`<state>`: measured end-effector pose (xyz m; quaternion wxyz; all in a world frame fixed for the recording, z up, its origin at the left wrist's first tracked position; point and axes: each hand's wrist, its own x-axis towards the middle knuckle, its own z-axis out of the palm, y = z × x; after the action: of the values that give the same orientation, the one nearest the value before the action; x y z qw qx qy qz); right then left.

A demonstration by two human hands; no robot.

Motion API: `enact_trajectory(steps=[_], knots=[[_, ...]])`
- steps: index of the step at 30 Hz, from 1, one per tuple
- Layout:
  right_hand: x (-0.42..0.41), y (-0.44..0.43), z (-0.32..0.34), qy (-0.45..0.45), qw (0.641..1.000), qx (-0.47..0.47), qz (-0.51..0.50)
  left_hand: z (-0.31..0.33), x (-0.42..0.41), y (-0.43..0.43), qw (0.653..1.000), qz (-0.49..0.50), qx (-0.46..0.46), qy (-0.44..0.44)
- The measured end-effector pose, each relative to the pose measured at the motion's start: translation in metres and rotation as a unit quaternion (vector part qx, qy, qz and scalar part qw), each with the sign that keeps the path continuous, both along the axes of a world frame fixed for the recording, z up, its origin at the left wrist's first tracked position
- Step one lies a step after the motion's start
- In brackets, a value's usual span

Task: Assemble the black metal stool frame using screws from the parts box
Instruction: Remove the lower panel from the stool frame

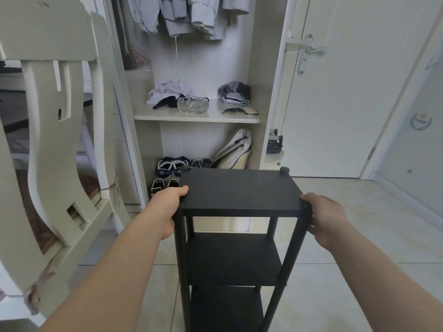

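The black metal stool frame (239,190), a tall narrow rack of three flat dark panels on four round posts, stands upright between the two hands. The left hand (171,209) grips its near left corner: the thumb lies on top of the upper panel and the other fingers (177,218) curl round the post beneath it. The right hand (328,219) grips the near right corner, fingers (309,200) wrapped over the panel edge and the post top. Beyond the fingertips, two round black caps (284,170) stick up at the far corners. No screws or parts box are in view, and the frame's feet fall below the picture, so I cannot tell whether it rests on the pale tiled floor (359,236).

The frame looks close to complete, and the risk now lies in handling it. Both grips sit at the very top of a tall, slim thing, so an uneven push from either hand could tip it away from the fingers towards the dark shoes (167,166) in the open white wardrobe (257,68). If any joint is loose, twisting at the corners could rack the posts out of square. The white wooden chair (60,140) stands just outside the left forearm, and a swing to that side could knock against it.
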<state>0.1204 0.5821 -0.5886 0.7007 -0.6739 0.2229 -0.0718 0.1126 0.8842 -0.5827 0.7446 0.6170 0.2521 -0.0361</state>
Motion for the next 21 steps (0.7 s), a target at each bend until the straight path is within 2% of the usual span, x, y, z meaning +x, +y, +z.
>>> enact_trajectory(steps=[6,14,21], knots=[[0.001,-0.002,-0.003,0.022,1.000,0.016,-0.005,0.001,0.002,0.000,1.000,0.005,0.018,0.020],[0.002,-0.008,-0.002,0.047,0.997,0.060,0.023,0.007,0.001,0.004,0.999,-0.011,-0.014,0.030],[0.002,-0.004,-0.004,0.039,0.996,0.075,0.008,-0.003,-0.007,0.007,0.999,-0.031,-0.041,-0.002]])
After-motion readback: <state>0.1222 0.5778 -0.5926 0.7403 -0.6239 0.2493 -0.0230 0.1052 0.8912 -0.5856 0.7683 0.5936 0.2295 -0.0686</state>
